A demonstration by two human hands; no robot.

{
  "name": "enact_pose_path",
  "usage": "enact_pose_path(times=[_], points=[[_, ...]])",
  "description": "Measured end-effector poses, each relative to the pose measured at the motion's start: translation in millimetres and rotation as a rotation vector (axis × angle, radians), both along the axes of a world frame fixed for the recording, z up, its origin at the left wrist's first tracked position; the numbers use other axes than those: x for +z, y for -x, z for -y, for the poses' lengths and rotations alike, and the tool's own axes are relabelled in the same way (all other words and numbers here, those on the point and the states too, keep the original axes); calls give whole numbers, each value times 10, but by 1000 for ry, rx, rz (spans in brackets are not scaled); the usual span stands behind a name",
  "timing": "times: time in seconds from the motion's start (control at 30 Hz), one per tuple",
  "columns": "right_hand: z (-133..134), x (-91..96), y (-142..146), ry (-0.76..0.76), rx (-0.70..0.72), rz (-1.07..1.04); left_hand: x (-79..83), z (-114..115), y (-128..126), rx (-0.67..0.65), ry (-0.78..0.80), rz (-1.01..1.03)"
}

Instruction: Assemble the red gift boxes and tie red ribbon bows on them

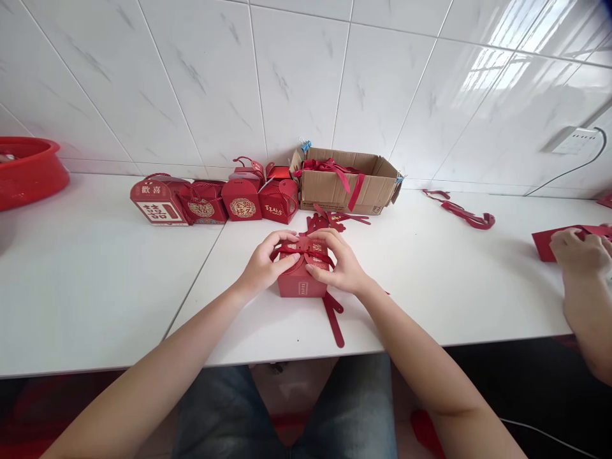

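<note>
A small red gift box (301, 280) stands on the white table (95, 287) right in front of me. My left hand (262, 264) is closed round its left top edge, fingers pinching the red ribbon (306, 250) that crosses the lid. My right hand (337, 261) grips the right side of the box top, fingers curled on the same ribbon. A loose red ribbon strip (333, 322) trails from under the box toward the table's front edge.
A row of several finished red boxes (215, 201) lines the wall. An open cardboard carton (342, 185) holds red ribbons. More ribbons (466, 213) lie to the right. Another person's hand (581, 255) rests on flat red card at far right. A red basin (29, 172) sits far left.
</note>
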State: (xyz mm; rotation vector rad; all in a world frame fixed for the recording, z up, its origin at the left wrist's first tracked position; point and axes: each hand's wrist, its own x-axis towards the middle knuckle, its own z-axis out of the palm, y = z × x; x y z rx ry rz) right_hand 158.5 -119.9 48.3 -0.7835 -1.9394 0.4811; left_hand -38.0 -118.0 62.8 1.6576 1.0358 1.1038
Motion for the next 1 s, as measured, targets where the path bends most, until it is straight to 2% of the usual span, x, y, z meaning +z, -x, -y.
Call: enact_pose_path(times=[0.13, 0.2, 0.37, 0.43, 0.53, 0.6, 0.77, 1.0], points=[[21, 30, -42, 56, 103, 24, -5, 9, -4, -3, 5, 19], [25, 42, -73, 79, 97, 17, -10, 7, 7, -6, 3, 53], [-25, 78, -232, 235, -132, -88, -60, -65, 94, 146, 65, 95], [-46, 107, -313, 349, -149, -23, -78, -102, 126, 183, 125, 73], [-50, 155, -392, 477, -41, 168, -74, -123, 139, 99, 235, 72], [-41, 174, -404, 520, 34, 194, -56, -115, 134, 36, 285, 86], [-40, 154, -372, 655, 231, -4, -20, -101, 159, 11, 291, 167], [-68, 103, -301, 766, 301, -284, 46, -122, 238, -56, 328, 284]])
